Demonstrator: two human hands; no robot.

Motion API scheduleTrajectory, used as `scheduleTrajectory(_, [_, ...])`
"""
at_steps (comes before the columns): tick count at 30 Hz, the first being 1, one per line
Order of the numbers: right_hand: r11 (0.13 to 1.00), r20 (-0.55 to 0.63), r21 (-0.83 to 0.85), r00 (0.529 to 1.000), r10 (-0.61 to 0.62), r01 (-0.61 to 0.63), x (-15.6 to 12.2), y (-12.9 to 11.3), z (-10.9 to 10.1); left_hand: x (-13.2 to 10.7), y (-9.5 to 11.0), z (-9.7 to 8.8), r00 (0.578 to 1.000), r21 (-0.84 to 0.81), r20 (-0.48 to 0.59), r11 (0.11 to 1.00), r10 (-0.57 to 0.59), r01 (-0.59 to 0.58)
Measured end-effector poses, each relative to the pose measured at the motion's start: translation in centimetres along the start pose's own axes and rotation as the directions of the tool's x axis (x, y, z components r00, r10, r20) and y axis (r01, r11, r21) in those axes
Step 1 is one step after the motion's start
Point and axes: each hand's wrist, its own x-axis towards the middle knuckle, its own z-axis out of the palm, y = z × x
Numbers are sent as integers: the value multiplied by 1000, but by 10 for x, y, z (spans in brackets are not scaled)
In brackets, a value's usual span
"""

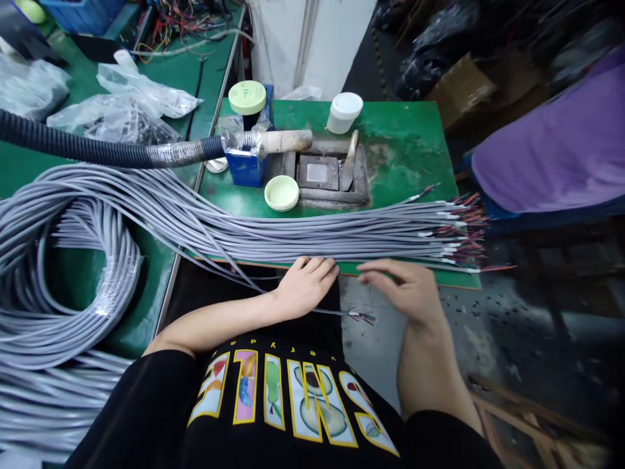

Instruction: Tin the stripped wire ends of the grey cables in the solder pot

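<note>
Across the green bench [405, 150], head view: grey cable bundle [312, 231] laid lengthwise along near side, stripped ends [471, 228] fanned at right, red and dark cores showing

At near edge, just below bundle: left hand [305, 286], back of hand up, fingers bent, right by lowest cables; can't tell grip, palm side hidden

Right of that, by bench edge: right hand [410, 290], thumb and forefinger slightly apart, narrow gap, nothing seen in it

Below left hand: loose cable [336, 312], split off from bundle, passing behind left wrist, bare end out over floor; can't tell if held

Left, on second green table [151, 286]: big cable coil [122, 280], same grey, clear wrap on it, more grey lengths toward lower left

Behind bundle: square metal well [317, 172] with shiny centre, flat tool [348, 166] at its right side, white tub [344, 112] beyond, pale green dish [282, 193] front left; black corrugated hose [122, 153] in from left, pale nozzle [288, 141] at its end, over blue block [244, 170]

Far left: clear plastic bags [141, 98], tangled wires [185, 23]

Far right: purple cloth [551, 143], cardboard [461, 88]
</note>
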Motion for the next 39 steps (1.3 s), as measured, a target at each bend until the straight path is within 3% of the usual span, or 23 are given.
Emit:
scheduleTrajectory(2, [968, 286, 199, 954, 93, -154, -15, -6, 14, 0, -2, -1, 1000, 13, 4, 1000, -1, 0])
scheduleTrajectory(4, [899, 444, 306, 883, 155, -312, -24, -5, 28, 3, -3, -1, 1000, 8, -5, 1000, 13, -13])
scheduleTrajectory(7, [759, 463, 427, 840, 284, -492, -32, 5, 47, 14, -1, 1, 1000, -21, -7, 1000, 13, -13])
scheduleTrajectory(10, [568, 379, 604, 828, 413, -560, -38, 14, 61, 26, -1, 4, 999, -79, 35, 997, -15, 18])
scheduleTrajectory(13, [453, 250, 748, 838, 486, -486, -39, 17, 63, 33, -6, 7, 1000, -198, 3, 980, -3, 4])
scheduleTrajectory(16, [444, -38, 851, 811, 584, -281, -32, 17, 50, 34, -13, 6, 998, -329, -57, 944, 4, -22])
scheduleTrajectory(17, [472, -178, 863, 766, 617, -180, -30, 17, 44, 34, -15, 5, 998, -363, -59, 931, 13, -33])
scheduleTrajectory(19, [586, -461, 811, 625, 630, 8, -28, 15, 29, 34, -18, 2, 998, -422, -51, 905, 28, -47])
scheduleTrajectory(20, [661, -579, 747, 554, 599, 66, -28, 12, 22, 34, -19, 0, 998, -457, -47, 888, 32, -50])
scheduleTrajectory(21, [734, -662, 674, 513, 547, 87, -29, 8, 16, 34, -20, -3, 998, -502, -47, 863, 32, -51])
scheduleTrajectory(22, [794, -698, 604, 524, 488, 66, -31, 3, 11, 34, -21, -7, 999, -560, -49, 827, 25, -48])
scheduleTrajectory(23, [840, -679, 543, 593, 433, 8, -33, -3, 9, 35, -21, -11, 999, -629, -52, 777, 6, -37])
scheduleTrajectory(24, [873, -600, 483, 700, 388, -70, -35, -10, 9, 35, -22, -15, 998, -706, -54, 708, -26, -20])
scheduleTrajectory(26, [918, -302, 344, 903, 306, -196, -38, -24, 14, 35, -22, -24, 992, -857, -36, 513, -125, 34])
scheduleTrajectory(27, [937, -149, 273, 953, 265, -219, -38, -29, 19, 35, -22, -28, 983, -915, -14, 398, -184, 62])
scheduleTrajectory(29, [965, 43, 175, 981, 188, -193, -36, -38, 30, 33, -22, -33, 958, -981, 47, 170, -281, 98])
scheduleTrajectory(32, [980, 109, 133, 985, 135, -150, -32, -42, 43, 29, -22, -35, 918, -992, 129, -50, -375, 118])
scheduleTrajectory(34, [983, 142, 119, 983, 119, -137, -30, -42, 45, 26, -23, -35, 896, -991, 128, -83, -425, 102])
scheduleTrajectory(36, [987, 173, 110, 980, 100, -120, -28, -41, 44, 23, -25, -36, 892, -996, 84, -54, -444, 66])
scheduleTrajectory(39, [980, 201, 187, 979, 37, -75, -25, -40, 42, 19, -25, -38, 949, -1000, -2, 11, -317, 2])
